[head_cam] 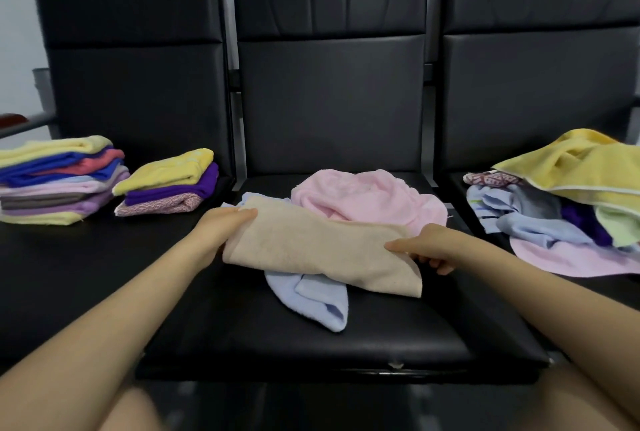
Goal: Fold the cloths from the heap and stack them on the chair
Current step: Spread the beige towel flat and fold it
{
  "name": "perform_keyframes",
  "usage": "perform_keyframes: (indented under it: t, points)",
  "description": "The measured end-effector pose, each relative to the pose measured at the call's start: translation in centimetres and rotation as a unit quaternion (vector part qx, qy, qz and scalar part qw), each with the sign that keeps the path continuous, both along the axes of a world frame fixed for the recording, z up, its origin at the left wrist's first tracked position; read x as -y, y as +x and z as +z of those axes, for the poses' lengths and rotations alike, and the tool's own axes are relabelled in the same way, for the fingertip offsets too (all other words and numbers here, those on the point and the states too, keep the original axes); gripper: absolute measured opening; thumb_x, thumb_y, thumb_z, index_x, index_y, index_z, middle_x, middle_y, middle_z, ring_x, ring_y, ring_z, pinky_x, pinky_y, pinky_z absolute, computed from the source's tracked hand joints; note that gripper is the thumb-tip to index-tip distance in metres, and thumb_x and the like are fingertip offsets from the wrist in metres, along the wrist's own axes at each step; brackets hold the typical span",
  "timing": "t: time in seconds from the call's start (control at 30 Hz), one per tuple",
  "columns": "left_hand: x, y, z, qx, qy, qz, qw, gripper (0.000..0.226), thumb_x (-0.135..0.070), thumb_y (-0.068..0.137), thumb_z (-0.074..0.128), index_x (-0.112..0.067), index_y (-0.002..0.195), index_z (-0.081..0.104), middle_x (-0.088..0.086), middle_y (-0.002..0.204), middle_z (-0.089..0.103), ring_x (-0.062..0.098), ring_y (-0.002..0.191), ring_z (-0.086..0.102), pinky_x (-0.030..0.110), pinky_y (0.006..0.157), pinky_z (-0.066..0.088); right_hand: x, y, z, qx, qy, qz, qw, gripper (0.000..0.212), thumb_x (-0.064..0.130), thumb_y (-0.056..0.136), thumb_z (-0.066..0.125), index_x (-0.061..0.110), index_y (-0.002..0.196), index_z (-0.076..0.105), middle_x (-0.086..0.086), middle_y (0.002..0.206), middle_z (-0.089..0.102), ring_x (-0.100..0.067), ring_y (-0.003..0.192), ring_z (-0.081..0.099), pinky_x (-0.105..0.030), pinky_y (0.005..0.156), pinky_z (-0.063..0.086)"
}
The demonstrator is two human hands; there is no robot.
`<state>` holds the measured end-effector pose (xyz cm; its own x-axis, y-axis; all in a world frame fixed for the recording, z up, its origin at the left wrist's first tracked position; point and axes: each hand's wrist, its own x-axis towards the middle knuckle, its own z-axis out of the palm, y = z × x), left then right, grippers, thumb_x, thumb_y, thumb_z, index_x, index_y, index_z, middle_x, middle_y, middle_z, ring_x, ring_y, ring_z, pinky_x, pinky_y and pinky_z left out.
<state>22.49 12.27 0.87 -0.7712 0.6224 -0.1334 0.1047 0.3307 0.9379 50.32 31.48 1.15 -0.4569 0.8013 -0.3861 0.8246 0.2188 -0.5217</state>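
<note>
Beige cloth [322, 250] held at both short ends above the middle seat [311, 337]

Long axis runs from centre left to lower right of the frame; left hand [221, 226] pinches the upper-left end, right hand [426, 247] grips the lower-right end, fingers curled beneath; both forearms extended; folded stacks [104, 181] lie at left, nearer the left hand; heap [561, 202] at right

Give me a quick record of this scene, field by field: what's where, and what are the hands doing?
left hand: grips one end of the beige cloth
right hand: grips the other end
middle seat: pink cloth, light blue cloth under the beige one
left seat: tall folded stack, short folded stack
right seat: unfolded heap, yellow towel on top
</note>
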Motion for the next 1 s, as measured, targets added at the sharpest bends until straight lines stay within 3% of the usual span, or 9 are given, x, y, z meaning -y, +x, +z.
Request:
perform_keyframes:
  t: [0.13, 0.27, 0.37, 0.43, 0.6, 0.67, 0.83, 0.9, 1.0]
  points:
    - [0.1, 0.7, 0.2, -0.101, 0.025, 0.023, 0.994, 0.016, -0.028, 0.091, 0.061, -0.015, 0.085, 0.068, 0.006, 0.093, 0.066, 0.021, 0.089, 0.059, 0.033, 0.072, 0.042, 0.5, -0.5, -0.1, -0.024, 0.028, 0.007, 0.999, 0.050, 0.055, 0.082, 0.066, 0.011, 0.095, 0.046, -0.001, 0.082, 0.052, -0.013, 0.071, 0.051, -0.024, 0.055, 0.044]
    - [0.0, 1.6, 0.6, -0.180, 0.038, 0.040, 0.982, 0.017, -0.025, 0.095, 0.054, -0.014, 0.092, 0.067, -0.001, 0.087, 0.062, 0.012, 0.078, 0.052, 0.027, 0.065, 0.037, 0.4, -0.5, -0.9, -0.170, -0.058, -0.015, 0.984, 0.046, 0.041, 0.080, 0.074, 0.014, 0.112, 0.054, -0.001, 0.103, 0.061, -0.015, 0.091, 0.056, -0.025, 0.065, 0.046]
    - [-0.1, 1.7, 0.4, -0.177, 0.027, 0.024, 0.983, 0.017, -0.023, 0.097, 0.051, -0.013, 0.097, 0.063, -0.003, 0.086, 0.059, 0.009, 0.076, 0.051, 0.024, 0.063, 0.037, 0.3, -0.8, -0.9, -0.297, -0.120, -0.052, 0.946, 0.028, 0.024, 0.083, 0.074, 0.011, 0.104, 0.061, -0.005, 0.107, 0.063, -0.018, 0.097, 0.059, -0.028, 0.078, 0.051]
    - [-0.1, 1.7, 0.1, -0.166, 0.015, 0.016, 0.986, 0.017, -0.024, 0.097, 0.050, -0.011, 0.097, 0.061, -0.002, 0.086, 0.058, 0.012, 0.078, 0.052, 0.024, 0.062, 0.037, 0.3, -0.8, -0.8, -0.316, -0.140, -0.075, 0.935, 0.024, 0.023, 0.083, 0.074, 0.012, 0.098, 0.059, -0.004, 0.107, 0.060, -0.019, 0.098, 0.058, -0.030, 0.082, 0.049]
    - [0.0, 1.6, -0.6, -0.117, -0.016, 0.014, 0.993, 0.021, -0.028, 0.097, 0.049, -0.012, 0.102, 0.062, 0.005, 0.098, 0.061, 0.017, 0.083, 0.055, 0.027, 0.062, 0.039, 0.6, -0.4, -0.7, -0.184, -0.087, -0.049, 0.978, 0.035, 0.030, 0.087, 0.070, 0.007, 0.108, 0.053, -0.004, 0.090, 0.056, -0.017, 0.079, 0.057, -0.029, 0.058, 0.051]
    - [-0.1, 1.6, -0.8, -0.118, -0.018, 0.017, 0.993, 0.022, -0.027, 0.097, 0.049, -0.011, 0.107, 0.061, 0.006, 0.103, 0.060, 0.018, 0.087, 0.056, 0.027, 0.062, 0.039, 1.2, -0.6, -0.6, -0.103, -0.004, -0.013, 0.995, 0.035, 0.040, 0.085, 0.070, 0.013, 0.094, 0.049, -0.001, 0.082, 0.051, -0.015, 0.073, 0.054, -0.026, 0.054, 0.050]
    - [-0.4, 2.5, -1.1, -0.119, -0.063, -0.014, 0.991, 0.025, -0.025, 0.096, 0.047, -0.013, 0.109, 0.065, 0.006, 0.098, 0.063, 0.020, 0.088, 0.057, 0.027, 0.063, 0.040, 2.7, -1.0, 0.1, 0.019, 0.124, 0.097, 0.987, 0.033, 0.045, 0.086, 0.065, 0.025, 0.072, 0.043, 0.004, 0.072, 0.051, -0.018, 0.079, 0.056, -0.030, 0.072, 0.050]
    - [-0.4, 3.0, -0.9, -0.116, -0.067, -0.021, 0.991, 0.029, -0.027, 0.094, 0.048, -0.012, 0.113, 0.064, 0.008, 0.101, 0.063, 0.023, 0.092, 0.058, 0.028, 0.066, 0.039, 2.0, -1.4, -0.4, 0.037, 0.110, 0.088, 0.989, 0.028, 0.042, 0.084, 0.066, 0.021, 0.076, 0.049, 0.002, 0.073, 0.053, -0.019, 0.082, 0.058, -0.032, 0.079, 0.052]
    - [-0.3, 3.1, -0.1, -0.134, -0.036, -0.007, 0.990, 0.027, -0.036, 0.085, 0.049, -0.017, 0.098, 0.064, 0.010, 0.104, 0.063, 0.020, 0.088, 0.060, 0.027, 0.067, 0.040, 0.6, -1.6, -1.3, -0.033, 0.088, 0.028, 0.995, 0.029, 0.034, 0.078, 0.071, 0.010, 0.089, 0.057, 0.000, 0.077, 0.057, -0.014, 0.073, 0.055, -0.027, 0.063, 0.047]
